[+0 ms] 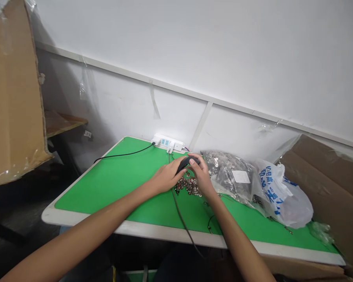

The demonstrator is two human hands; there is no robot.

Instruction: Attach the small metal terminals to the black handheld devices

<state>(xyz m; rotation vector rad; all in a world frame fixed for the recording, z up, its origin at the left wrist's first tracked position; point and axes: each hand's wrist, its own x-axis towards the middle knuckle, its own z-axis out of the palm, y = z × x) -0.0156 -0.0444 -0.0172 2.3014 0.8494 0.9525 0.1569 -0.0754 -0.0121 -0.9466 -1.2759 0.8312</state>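
Note:
Both hands meet over the green tabletop, holding a black, smooth, elongated object (182, 165) whose exact kind I cannot make out. My left hand (167, 177) is wrapped round its near left end. At its far right end, my right hand (200, 172) grips it with the thumb on top and fingers curled behind. Just below the hands lies a loose pile of small shiny metal parts (190, 186), partly covered by my right hand and wrist.
A white power strip (168, 141) with plugs and cables sits at the table's back edge. To the right are a clear bag of metal parts (228, 172) and a white plastic bag with blue print (282, 196). Cardboard stands at left (14, 94) and right (323, 196).

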